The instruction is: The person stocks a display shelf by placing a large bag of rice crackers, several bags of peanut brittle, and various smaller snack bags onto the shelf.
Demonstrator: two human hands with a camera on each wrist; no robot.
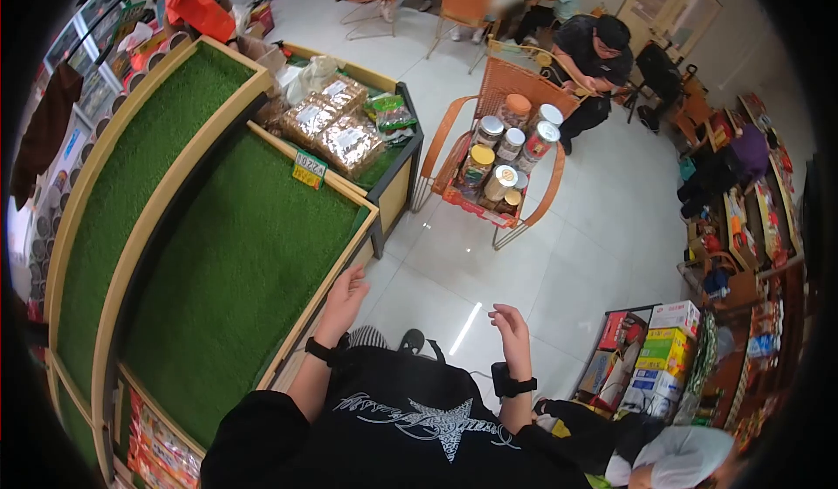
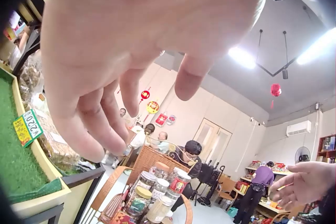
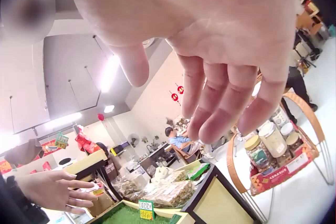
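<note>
Black-strapped at the wrist, the left hand (image 1: 343, 304) hangs with fingers loosely bent, holding nothing, near the smooth wooden rim (image 1: 307, 314) of a shelf (image 1: 236, 236) lined with tufted green turf. The right hand (image 1: 513, 336), empty too, has relaxed, slightly curved fingers above glossy tiles (image 1: 432, 280). Beyond, 1 woven orange chair (image 1: 509, 77) bears round-lidded jars (image 1: 501, 183) in a red box (image 1: 489, 215); crinkly clear bags (image 1: 349, 142) lie past 1 price tag (image 1: 308, 170).

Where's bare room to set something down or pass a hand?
Free: lower turf shelf, between wooden rail and price tag; air between left hand and right hand. Crowded: chair, packed with jars; corner bin, heaped with bagged goods.
</note>
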